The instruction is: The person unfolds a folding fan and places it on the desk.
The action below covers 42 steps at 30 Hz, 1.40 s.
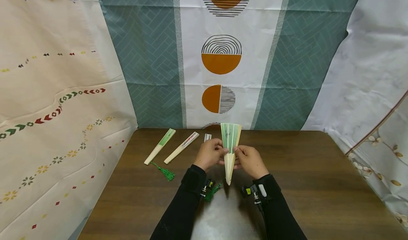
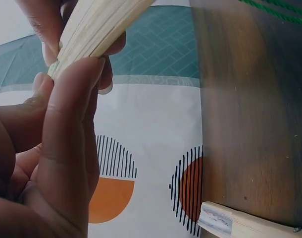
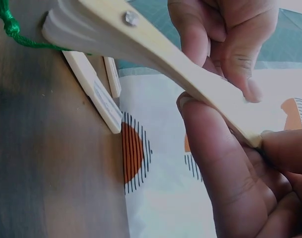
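Pale wooden slats and a green-and-white leaf make up the partly spread fan (image 1: 230, 158), held above the brown table (image 1: 318, 179) with its narrow end pointing down. The left hand (image 1: 208, 153) pinches one edge of it between thumb and fingers, and the right hand (image 1: 252, 160) pinches the opposite edge the same way. Dark marks on the leaf are too small to read. In the right wrist view, a shiny round rivet (image 3: 131, 19) sits near the slats' rounded end, close to a green cord.

To the left lie a folded fan with a green panel (image 1: 160, 146), a twisted-thread green tassel (image 1: 167, 174) beside it, and a folded fan with a whitish panel (image 1: 182, 148), whose reddish and dark marks cannot be made out. A third folded fan (image 1: 207, 137) is mostly hidden behind the left hand, and another tassel (image 1: 210, 194) is partly covered by the left wrist's gear. Behind the table hangs a teal, brick-patterned cloth (image 1: 153, 62), its orange and black-lined circles cut off at top and bottom
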Available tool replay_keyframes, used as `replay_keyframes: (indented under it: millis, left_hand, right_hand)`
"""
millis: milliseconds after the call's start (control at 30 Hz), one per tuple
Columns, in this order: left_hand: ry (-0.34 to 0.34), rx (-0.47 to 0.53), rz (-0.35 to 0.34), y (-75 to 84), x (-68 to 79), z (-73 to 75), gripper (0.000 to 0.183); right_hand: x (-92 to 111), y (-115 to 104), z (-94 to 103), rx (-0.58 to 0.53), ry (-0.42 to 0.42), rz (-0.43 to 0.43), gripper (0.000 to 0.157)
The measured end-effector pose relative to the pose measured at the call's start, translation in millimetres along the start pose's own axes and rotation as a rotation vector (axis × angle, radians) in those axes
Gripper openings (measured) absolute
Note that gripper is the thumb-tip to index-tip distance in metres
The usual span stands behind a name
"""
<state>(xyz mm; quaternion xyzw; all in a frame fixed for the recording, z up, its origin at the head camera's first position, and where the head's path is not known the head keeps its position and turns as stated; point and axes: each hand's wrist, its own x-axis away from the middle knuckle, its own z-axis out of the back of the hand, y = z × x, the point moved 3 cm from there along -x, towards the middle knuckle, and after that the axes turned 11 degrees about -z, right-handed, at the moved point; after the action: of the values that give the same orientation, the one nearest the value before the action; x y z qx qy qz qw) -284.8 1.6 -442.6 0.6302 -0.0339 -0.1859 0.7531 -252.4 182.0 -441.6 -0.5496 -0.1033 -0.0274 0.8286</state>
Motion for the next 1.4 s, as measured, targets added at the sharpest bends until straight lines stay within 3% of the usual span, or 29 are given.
replay_keyframes:
  millis: [333,767,1167,1400]
  left_hand:
    - [0.046,0.063,0.015,-0.4,-1.2,2.8,0.007]
    - [0.127,0.168,-0.011,1.4,0.7,10.2,0.016]
    - [0.188,0.238,-0.046,4.5,-2.3,11.2,0.011]
    - [0.210,0.285,-0.019,1.0,-0.5,11.6,0.006]
  right_hand:
    - [2.3,-1.9,5.4,-0.046,0.054,-0.008,0.041]
    - [3.7,-2.8,8.7,-0.237,0.134,-0.063,0.045]
    - [3.0,-2.7,18.5,-0.339,0.174,-0.072,0.048]
    - [4.6,-0.4,20.0,-0.368,0.174,-0.086,0.049]
